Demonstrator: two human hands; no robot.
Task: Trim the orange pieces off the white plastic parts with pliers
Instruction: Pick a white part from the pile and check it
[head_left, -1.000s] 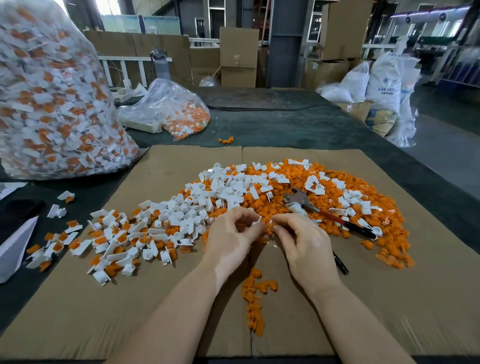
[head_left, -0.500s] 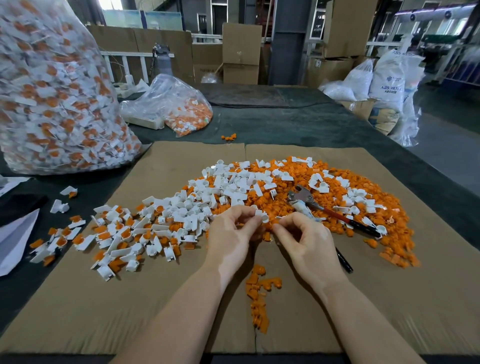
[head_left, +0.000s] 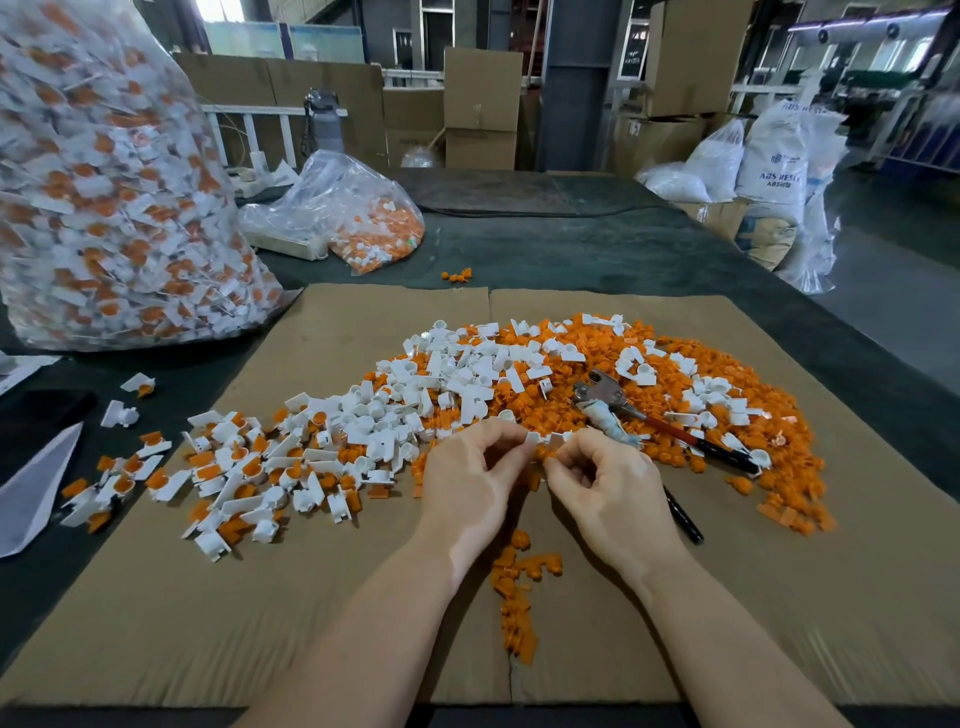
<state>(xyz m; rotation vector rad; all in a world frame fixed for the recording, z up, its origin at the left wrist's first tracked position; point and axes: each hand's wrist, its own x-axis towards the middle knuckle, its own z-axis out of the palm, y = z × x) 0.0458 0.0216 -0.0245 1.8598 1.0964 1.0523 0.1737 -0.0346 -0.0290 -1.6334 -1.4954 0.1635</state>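
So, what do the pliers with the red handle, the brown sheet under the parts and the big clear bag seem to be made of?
The pliers with the red handle: a dull grey head, probably steel; the handle looks like a plastic or rubber coating. The brown flat sheet: corrugated cardboard, matte, with creases and a seam. The big clear bag: thin glossy plastic film, wrinkled, so the white and orange parts show through.

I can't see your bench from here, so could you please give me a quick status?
Left hand and right hand each pinching a small white part. Pliers idle on the orange pile. Nothing in the way.
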